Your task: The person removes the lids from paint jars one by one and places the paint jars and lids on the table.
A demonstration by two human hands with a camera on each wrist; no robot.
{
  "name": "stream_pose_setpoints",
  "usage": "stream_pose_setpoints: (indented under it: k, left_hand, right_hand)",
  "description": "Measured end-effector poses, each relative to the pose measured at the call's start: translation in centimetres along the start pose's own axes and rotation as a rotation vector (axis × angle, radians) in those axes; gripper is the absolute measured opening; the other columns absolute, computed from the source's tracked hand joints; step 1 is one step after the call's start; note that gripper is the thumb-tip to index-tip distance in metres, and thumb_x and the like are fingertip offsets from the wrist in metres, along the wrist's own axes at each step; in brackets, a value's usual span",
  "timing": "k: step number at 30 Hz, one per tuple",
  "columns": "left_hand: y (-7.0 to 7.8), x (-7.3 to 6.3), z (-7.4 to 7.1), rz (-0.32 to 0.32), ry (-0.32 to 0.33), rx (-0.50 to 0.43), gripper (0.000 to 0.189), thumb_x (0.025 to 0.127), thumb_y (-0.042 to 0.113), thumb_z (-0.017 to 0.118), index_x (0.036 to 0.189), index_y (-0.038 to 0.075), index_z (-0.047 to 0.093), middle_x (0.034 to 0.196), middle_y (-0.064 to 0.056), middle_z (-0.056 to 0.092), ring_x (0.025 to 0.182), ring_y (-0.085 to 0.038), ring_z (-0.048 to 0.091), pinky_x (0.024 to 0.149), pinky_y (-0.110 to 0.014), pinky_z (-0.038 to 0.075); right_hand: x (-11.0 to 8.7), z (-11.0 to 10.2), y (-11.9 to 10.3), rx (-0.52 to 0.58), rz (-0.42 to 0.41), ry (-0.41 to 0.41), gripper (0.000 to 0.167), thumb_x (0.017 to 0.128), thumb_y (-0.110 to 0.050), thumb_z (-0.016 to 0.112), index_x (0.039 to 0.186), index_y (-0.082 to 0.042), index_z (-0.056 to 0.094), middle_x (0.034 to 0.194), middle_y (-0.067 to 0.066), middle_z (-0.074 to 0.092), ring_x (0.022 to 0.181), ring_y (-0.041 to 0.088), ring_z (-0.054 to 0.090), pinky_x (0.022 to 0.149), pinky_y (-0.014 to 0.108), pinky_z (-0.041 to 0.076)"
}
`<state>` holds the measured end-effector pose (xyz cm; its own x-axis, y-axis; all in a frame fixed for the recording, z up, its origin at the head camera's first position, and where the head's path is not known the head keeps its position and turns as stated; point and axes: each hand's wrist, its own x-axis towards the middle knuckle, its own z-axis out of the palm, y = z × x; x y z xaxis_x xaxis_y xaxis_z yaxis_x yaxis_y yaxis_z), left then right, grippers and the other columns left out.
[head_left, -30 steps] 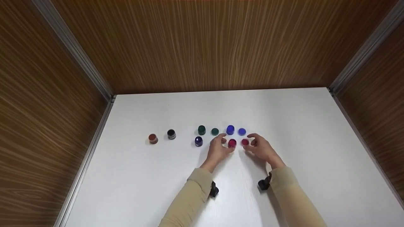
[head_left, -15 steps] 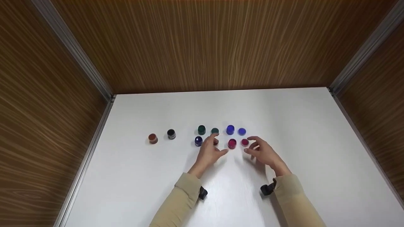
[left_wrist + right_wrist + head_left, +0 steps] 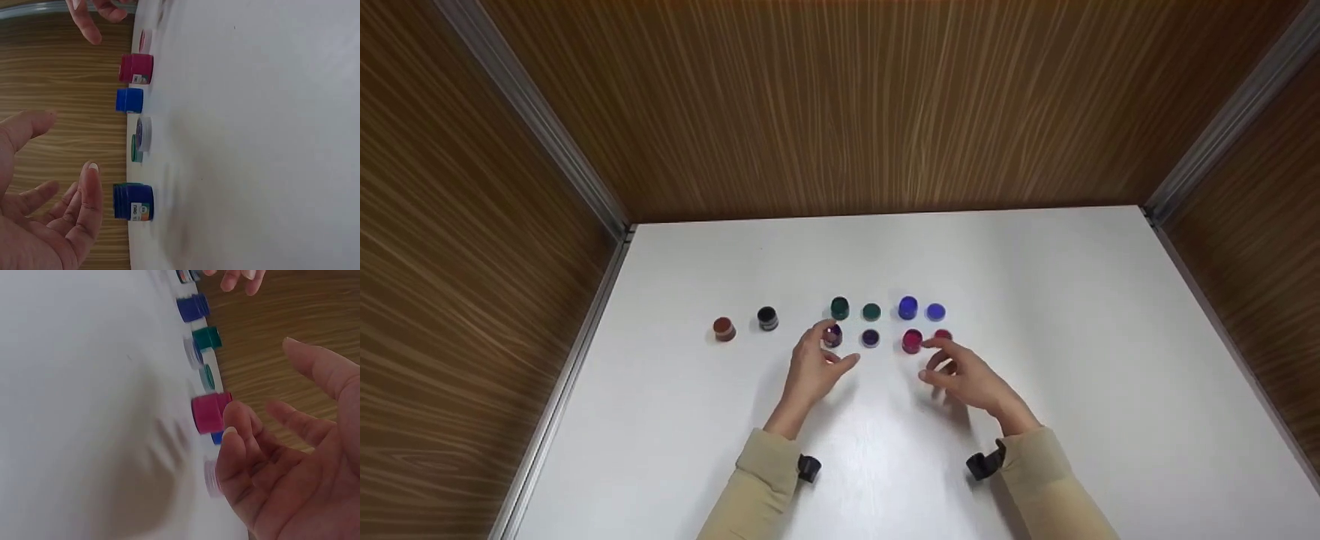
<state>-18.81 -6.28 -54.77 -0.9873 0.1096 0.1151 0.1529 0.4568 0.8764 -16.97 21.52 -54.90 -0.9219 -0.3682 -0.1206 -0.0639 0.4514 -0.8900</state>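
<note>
My left hand (image 3: 814,369) holds nothing, thumb and fingers spread, its fingertips overlapping a dark navy paint jar (image 3: 833,336) in the head view. That jar (image 3: 135,202) stands upright and lidless in the left wrist view, the hand (image 3: 53,225) above and beside it. Its dark lid (image 3: 871,338) lies on the table to its right. Over by the magenta paint jar (image 3: 912,341), also lidless, my right hand (image 3: 971,382) hovers with fingers loosely bent and nothing in them. A magenta lid (image 3: 943,335) is partly hidden behind that hand's fingers.
Behind stand a green paint jar (image 3: 839,307) with a green lid (image 3: 871,311) and a blue paint jar (image 3: 907,307) with a blue lid (image 3: 935,312). Off to the left are a black jar (image 3: 767,318) and a brown jar (image 3: 724,328). Wood-grain panels (image 3: 840,112) enclose the white table.
My left hand has moved left from the magenta jar to the navy jar, uncovering the dark lid. The right hand has shifted slightly left and toward me. The jars stay where they were.
</note>
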Motion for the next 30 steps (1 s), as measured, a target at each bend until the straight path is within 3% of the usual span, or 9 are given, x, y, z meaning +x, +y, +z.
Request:
stream_pose_setpoints:
  k: [8, 20, 23, 30]
  left_hand:
    - [-1.6, -0.1, -2.0, -0.084, 0.073, -0.017, 0.064, 0.082, 0.014, 0.080, 0.135, -0.001, 0.048, 0.116, -0.023, 0.056, 0.079, -0.020, 0.066, 0.070, -0.032, 0.056]
    - [-4.3, 0.5, -5.7, -0.195, 0.348, 0.026, 0.068, 0.079, 0.006, 0.081, 0.137, -0.002, 0.045, 0.120, -0.022, 0.050, 0.086, -0.030, 0.063, 0.072, -0.037, 0.055]
    - [-5.1, 0.7, -6.8, -0.234, 0.387, 0.044, 0.069, 0.080, 0.007, 0.080, 0.138, -0.002, 0.044, 0.121, -0.023, 0.049, 0.087, -0.030, 0.062, 0.073, -0.038, 0.054]
    - [-6.9, 1.0, -9.0, -0.348, 0.431, 0.026, 0.069, 0.081, 0.010, 0.079, 0.139, -0.002, 0.042, 0.123, -0.022, 0.048, 0.095, -0.032, 0.059, 0.082, -0.041, 0.050]
  right_hand:
    - [0.4, 2.6, -0.9, -0.026, -0.034, -0.085, 0.056, 0.093, -0.026, 0.070, 0.138, -0.002, 0.048, 0.103, 0.007, 0.061, 0.081, 0.021, 0.060, 0.064, 0.029, 0.053]
    - [1.2, 4.9, -2.1, -0.035, -0.053, -0.179, 0.061, 0.094, -0.025, 0.069, 0.144, -0.004, 0.043, 0.114, 0.014, 0.059, 0.083, 0.019, 0.062, 0.065, 0.031, 0.055]
    - [1.6, 5.5, -2.4, -0.046, -0.054, -0.197, 0.062, 0.093, -0.026, 0.069, 0.145, -0.005, 0.043, 0.116, 0.015, 0.058, 0.084, 0.018, 0.062, 0.066, 0.030, 0.055]
    - [2.7, 7.0, -2.8, 0.043, -0.033, -0.235, 0.061, 0.093, -0.022, 0.070, 0.145, -0.005, 0.043, 0.119, 0.017, 0.057, 0.083, 0.020, 0.063, 0.067, 0.036, 0.058]
